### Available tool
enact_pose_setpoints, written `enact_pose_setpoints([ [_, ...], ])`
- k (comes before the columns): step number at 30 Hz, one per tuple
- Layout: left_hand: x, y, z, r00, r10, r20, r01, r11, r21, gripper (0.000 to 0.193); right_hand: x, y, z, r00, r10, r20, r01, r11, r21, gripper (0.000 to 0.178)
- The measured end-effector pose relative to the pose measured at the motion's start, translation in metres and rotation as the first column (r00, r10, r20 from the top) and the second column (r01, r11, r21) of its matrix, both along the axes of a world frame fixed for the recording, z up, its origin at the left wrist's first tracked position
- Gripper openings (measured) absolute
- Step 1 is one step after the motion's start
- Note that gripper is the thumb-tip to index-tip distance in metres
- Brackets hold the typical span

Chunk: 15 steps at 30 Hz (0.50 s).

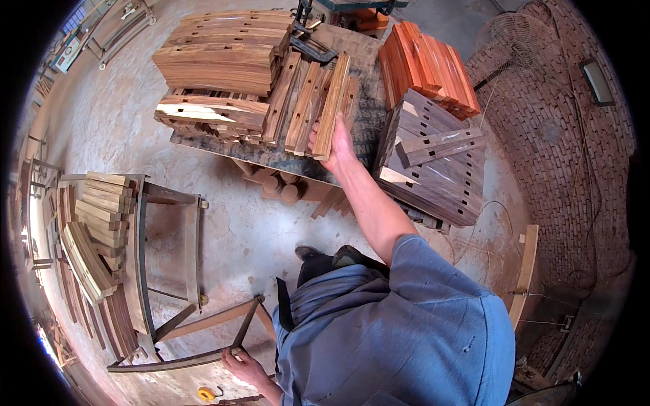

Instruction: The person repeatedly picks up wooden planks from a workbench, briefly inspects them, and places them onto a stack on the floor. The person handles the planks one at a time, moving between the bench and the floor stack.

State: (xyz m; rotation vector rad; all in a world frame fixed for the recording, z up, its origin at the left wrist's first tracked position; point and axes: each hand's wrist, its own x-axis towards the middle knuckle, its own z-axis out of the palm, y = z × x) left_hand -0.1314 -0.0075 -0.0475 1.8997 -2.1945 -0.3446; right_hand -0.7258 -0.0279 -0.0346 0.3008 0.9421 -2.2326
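My right hand [333, 145], arm stretched forward, grips the near end of a light-brown wooden slat [334, 101]. The slat lies lengthwise away from me, beside several similar mortised slats [302, 107] on the dark worktable [271, 157]. To their left rises a tall stack of curved wooden pieces [220, 61] with small slots. Low at my left side, my left hand [245, 369] has its fingers bent over the corner of a dark-edged frame [172, 366]. Part of its grip is hidden.
Reddish boards [426, 68] and a stack of dark slotted boards [433, 162] stand to the right. A cart [140, 257] with wood offcuts [101, 223] is on the left. A black clamp [315, 51] sits behind the slats; a yellow tape measure [206, 393] lies low left.
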Motion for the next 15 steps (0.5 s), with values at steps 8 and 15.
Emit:
enact_pose_setpoints([
  [8,-0.006,0.003,0.0,1.0,0.001,0.016,0.0,1.0,-0.004,0.032,0.004,-0.004,0.016,0.999,-0.038,0.027,0.037,0.999,0.038,0.051],
  [15,-0.009,0.004,-0.001,1.0,0.0,0.011,0.0,1.0,0.018,0.035,-0.014,0.013,-0.017,0.988,0.151,0.032,-0.12,0.878,-0.463,0.048],
])
